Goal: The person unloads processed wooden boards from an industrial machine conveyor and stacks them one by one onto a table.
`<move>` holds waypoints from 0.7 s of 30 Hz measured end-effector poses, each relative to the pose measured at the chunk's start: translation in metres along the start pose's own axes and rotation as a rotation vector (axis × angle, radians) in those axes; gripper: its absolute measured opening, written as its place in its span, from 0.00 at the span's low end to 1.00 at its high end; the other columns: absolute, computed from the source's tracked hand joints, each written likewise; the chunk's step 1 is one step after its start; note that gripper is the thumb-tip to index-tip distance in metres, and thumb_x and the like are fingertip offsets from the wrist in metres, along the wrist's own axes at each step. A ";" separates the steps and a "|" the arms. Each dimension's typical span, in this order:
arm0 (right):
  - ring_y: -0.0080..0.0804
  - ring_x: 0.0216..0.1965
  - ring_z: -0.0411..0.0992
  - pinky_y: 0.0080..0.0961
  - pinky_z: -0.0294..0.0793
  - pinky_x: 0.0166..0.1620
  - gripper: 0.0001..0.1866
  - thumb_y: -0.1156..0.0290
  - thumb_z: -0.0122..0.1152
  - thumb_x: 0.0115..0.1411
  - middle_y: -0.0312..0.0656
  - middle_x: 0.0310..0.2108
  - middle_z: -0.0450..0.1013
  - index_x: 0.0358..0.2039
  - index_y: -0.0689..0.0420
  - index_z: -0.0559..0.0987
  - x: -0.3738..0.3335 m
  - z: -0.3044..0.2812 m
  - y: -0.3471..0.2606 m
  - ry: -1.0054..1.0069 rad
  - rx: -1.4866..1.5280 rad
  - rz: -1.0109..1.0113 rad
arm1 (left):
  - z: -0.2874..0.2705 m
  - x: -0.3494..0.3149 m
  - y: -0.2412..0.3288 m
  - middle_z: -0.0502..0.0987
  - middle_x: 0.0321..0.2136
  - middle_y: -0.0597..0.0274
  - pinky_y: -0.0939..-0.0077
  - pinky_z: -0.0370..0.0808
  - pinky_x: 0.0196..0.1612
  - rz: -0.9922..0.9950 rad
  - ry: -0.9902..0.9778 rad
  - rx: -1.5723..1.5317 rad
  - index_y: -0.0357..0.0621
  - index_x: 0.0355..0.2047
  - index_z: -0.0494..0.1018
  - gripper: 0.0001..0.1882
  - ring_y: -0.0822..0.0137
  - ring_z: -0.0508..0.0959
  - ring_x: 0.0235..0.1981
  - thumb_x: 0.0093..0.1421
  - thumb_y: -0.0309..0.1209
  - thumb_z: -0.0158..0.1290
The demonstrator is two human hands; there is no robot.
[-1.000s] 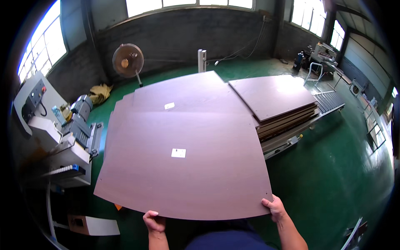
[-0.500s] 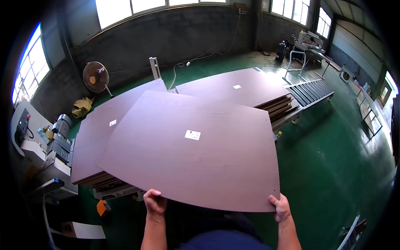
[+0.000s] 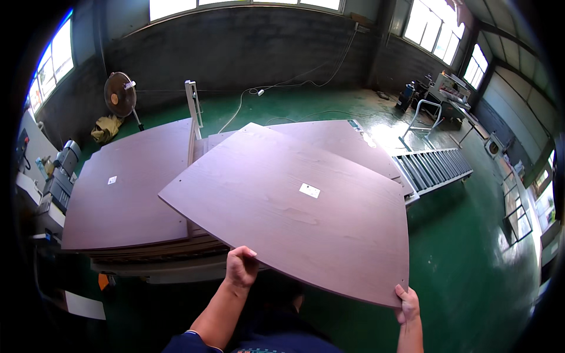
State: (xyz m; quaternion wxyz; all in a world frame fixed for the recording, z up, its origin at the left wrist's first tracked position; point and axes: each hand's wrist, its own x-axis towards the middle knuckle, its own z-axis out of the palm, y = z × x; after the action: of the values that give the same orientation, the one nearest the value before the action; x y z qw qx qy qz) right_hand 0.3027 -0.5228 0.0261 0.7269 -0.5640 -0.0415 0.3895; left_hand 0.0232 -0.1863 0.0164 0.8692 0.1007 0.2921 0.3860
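Between my hands is a large brown wood panel (image 3: 276,206) with a curved edge, small corner holes and a white label (image 3: 309,190). My left hand (image 3: 242,267) is closed on its near edge, thumb on top and fingers out of sight below. At the near right corner, my right hand (image 3: 407,305) grips it the same way. The panel lies tilted across the view, over the right-hand stack, whose top panel (image 3: 335,130) shows behind it. A similar panel (image 3: 126,188) tops the stack to the left. Whether the held panel touches the right stack, I cannot tell.
A roller conveyor (image 3: 435,167) runs off to the right behind the stacks. An upright metal post (image 3: 193,106) stands between the stacks. Far left are a fan (image 3: 120,94) and a grey machine (image 3: 62,176). A cable (image 3: 235,109) trails over the green floor (image 3: 465,253).
The held panel has shifted right relative to the left stack and turned clockwise, uncovering more of that stack. Both hands have kept their hold. My view has moved too.
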 end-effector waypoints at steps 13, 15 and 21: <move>0.35 0.41 0.72 0.33 0.72 0.46 0.24 0.65 0.64 0.55 0.44 0.41 0.73 0.47 0.65 0.70 0.271 -0.036 -0.110 -0.217 -0.315 0.190 | 0.062 0.089 -0.096 0.72 0.18 0.62 0.70 0.67 0.43 0.114 0.245 -0.138 0.43 0.13 0.68 0.04 0.64 0.71 0.28 0.40 0.20 0.48; 0.34 0.41 0.73 0.33 0.73 0.46 0.25 0.64 0.65 0.54 0.43 0.41 0.73 0.47 0.65 0.71 0.316 -0.035 -0.132 -0.299 -0.342 0.198 | 0.085 0.098 -0.118 0.74 0.20 0.61 0.70 0.67 0.44 0.146 0.200 -0.171 0.42 0.16 0.70 0.04 0.64 0.73 0.30 0.43 0.20 0.49; 0.38 0.45 0.71 0.35 0.70 0.50 0.18 0.69 0.56 0.57 0.45 0.43 0.73 0.47 0.63 0.71 0.418 -0.050 -0.147 -0.338 -0.203 0.363 | 0.094 0.118 -0.172 0.73 0.41 0.52 0.55 0.67 0.56 0.227 0.167 0.021 0.36 0.47 0.68 0.16 0.54 0.71 0.49 0.60 0.30 0.46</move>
State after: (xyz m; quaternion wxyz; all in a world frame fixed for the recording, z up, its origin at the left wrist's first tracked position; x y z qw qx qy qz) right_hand 0.6937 -0.3153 -0.0247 0.5678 -0.5592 -0.0993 0.5959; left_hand 0.2463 -0.2128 -0.0277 0.7917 0.1099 0.3541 0.4856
